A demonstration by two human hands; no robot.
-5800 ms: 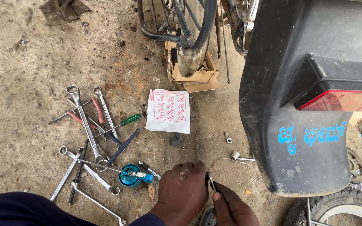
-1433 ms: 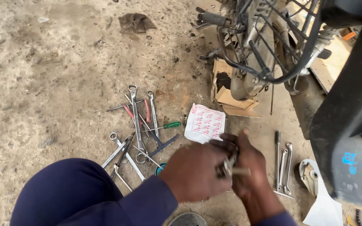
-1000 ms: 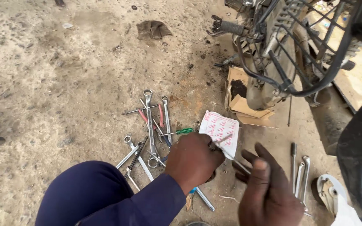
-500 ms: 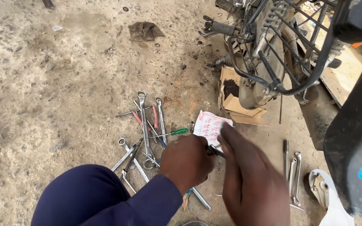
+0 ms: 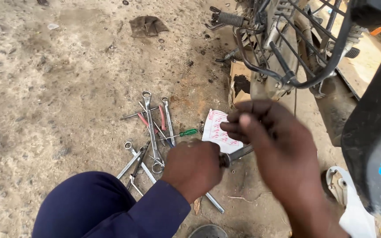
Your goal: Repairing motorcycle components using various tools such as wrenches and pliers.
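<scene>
My left hand (image 5: pixel 193 166) is closed around a metal tool (image 5: pixel 236 155) whose grey shaft sticks out to the right, low in the middle of the view. My right hand (image 5: pixel 273 144) is raised close to the camera, blurred, fingers loosely bent and holding nothing, just above and right of that tool. Behind both hands a white paper packet with red print (image 5: pixel 216 130) lies on the ground. Left of it sits a pile of wrenches (image 5: pixel 153 132) with a green-handled screwdriver (image 5: pixel 184 132).
A motorcycle (image 5: pixel 287 48) stands at the upper right on torn cardboard (image 5: pixel 239 83). A black body panel (image 5: pixel 375 132) fills the right edge, with a white part (image 5: pixel 353 211) below it. A rag (image 5: pixel 146 25) lies on the dirty concrete at the top. My blue-sleeved knee (image 5: pixel 84 207) is bottom left.
My right hand let go of the tool, opened and rose toward the camera. My left hand kept its grip on the tool over the pile of wrenches.
</scene>
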